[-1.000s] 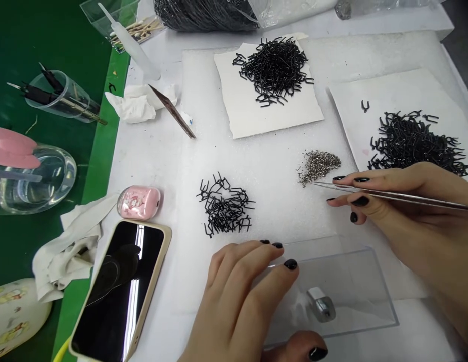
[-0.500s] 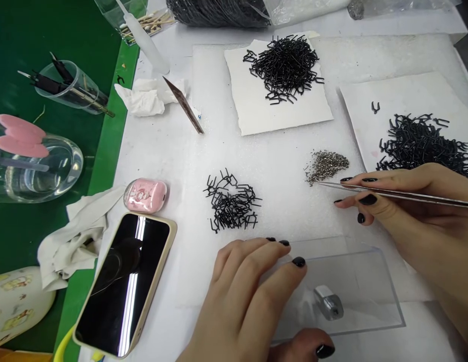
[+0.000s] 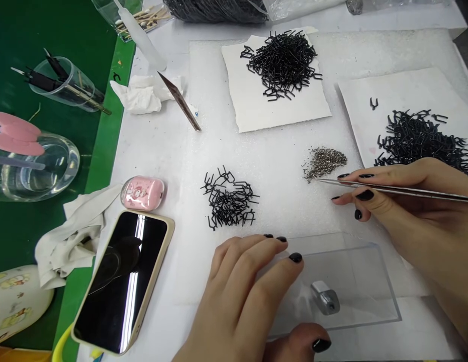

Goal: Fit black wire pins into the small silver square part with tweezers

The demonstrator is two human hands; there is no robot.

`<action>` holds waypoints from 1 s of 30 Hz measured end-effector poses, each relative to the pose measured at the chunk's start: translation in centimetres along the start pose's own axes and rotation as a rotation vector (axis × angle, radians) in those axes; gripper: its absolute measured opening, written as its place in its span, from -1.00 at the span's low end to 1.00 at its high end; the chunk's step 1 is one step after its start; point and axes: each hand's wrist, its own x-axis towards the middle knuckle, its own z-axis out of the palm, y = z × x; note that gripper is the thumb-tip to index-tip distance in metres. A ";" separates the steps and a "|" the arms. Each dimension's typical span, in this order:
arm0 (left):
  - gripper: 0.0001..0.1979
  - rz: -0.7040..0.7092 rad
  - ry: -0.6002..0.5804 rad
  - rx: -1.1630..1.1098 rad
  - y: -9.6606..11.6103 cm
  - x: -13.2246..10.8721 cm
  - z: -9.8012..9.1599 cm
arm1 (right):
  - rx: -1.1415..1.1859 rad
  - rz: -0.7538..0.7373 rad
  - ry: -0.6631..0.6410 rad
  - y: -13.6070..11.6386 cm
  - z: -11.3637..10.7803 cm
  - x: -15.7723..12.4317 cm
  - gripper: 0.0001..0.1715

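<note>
My right hand (image 3: 392, 201) is closed on a pair of metal tweezers (image 3: 403, 191), whose tips reach the lower edge of a small heap of tiny metallic pieces (image 3: 326, 161). My left hand (image 3: 245, 291) lies with fingers apart over the near left part of a clear plastic box (image 3: 362, 286). A small silvery metal block (image 3: 324, 297) shows within the box's outline. Beyond my left fingertips is a loose pile of black forked pieces (image 3: 231, 201). More of these form a big pile (image 3: 284, 65) on torn white card and another pile (image 3: 422, 141) beside my right hand.
To the left lie a phone (image 3: 124, 281), a pink earphone case (image 3: 143, 193) and a crumpled cloth (image 3: 73, 236). A thin brown blade-like strip (image 3: 179, 100) lies near tissue (image 3: 139, 94). A white bottle (image 3: 141, 42) and a cup of tools (image 3: 66, 83) stand farther back.
The whole view has shifted slightly, so everything sits a little up and left. Both hands keep nearly the same pose, and the tweezer tips stay at the metallic heap.
</note>
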 end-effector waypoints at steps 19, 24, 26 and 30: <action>-0.61 -0.050 -0.060 -0.035 0.2 0.2 -0.4 | -0.016 0.034 0.013 -0.7 0.7 0.3 -0.78; -0.62 -0.073 -0.055 -0.030 0.4 0.4 -0.4 | -0.011 0.025 -0.001 -0.5 0.4 0.1 -0.77; -0.61 -0.086 -0.077 -0.029 0.6 0.6 -0.5 | -0.022 0.028 0.011 -0.7 0.5 0.1 -0.77; -0.63 -0.079 -0.059 -0.037 0.7 0.5 -0.5 | -0.008 0.022 -0.004 -0.6 0.1 0.4 -0.80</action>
